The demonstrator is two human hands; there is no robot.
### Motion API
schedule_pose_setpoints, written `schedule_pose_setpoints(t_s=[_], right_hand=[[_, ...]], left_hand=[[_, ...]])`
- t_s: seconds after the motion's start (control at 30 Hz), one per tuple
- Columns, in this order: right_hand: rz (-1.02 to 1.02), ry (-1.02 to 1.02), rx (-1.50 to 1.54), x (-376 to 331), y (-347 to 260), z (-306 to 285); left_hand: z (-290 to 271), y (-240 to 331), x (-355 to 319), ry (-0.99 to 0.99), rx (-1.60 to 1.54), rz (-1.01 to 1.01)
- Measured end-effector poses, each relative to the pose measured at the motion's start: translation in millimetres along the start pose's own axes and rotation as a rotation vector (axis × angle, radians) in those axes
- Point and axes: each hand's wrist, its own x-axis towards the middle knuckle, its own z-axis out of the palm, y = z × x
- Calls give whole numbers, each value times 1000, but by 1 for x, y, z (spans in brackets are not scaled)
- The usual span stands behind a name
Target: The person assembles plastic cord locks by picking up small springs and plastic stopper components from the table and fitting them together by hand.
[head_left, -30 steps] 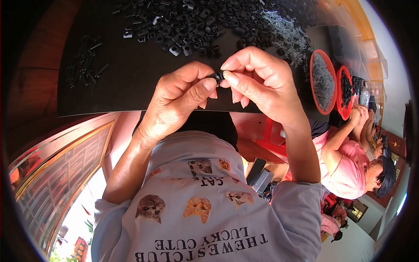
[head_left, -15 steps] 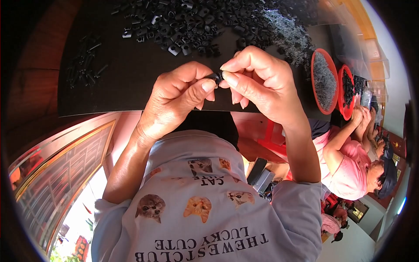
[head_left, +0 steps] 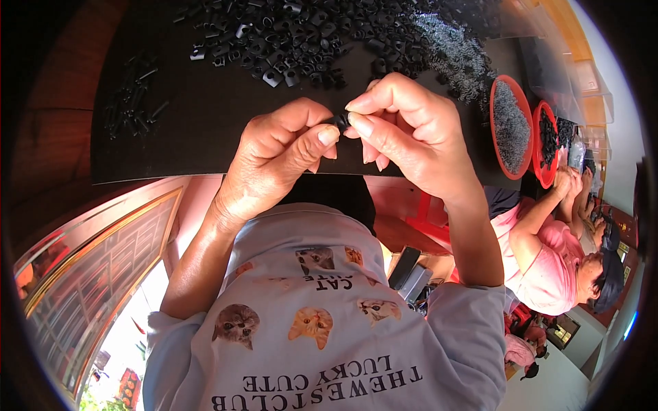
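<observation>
Above the black table (head_left: 205,147), a fingertip hold;
left hand (head_left: 277,147) and right hand (head_left: 419,130) pinch one small black part (head_left: 340,122), apparently to steady it.

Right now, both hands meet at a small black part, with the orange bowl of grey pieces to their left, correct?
Wrong side: left hand and right hand meet at a small black part, but the head view shows the orange bowl of grey pieces to their right.

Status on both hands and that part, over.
Left hand pinching small black part. Right hand at its right end, grip unclear. Part mostly covered. Black pieces heaped beyond; nothing seen blocking.
</observation>
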Motion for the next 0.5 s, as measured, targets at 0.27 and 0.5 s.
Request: schedule_pose_setpoints(t_s=[0.27, 0.5], right_hand=[[-206, 34, -177, 3, 3, 5], [-288, 54, -294, 4, 7, 5]], left_hand=[[-1, -3, 0, 24, -3, 34], [-3, -3, 0, 8, -22, 9]])
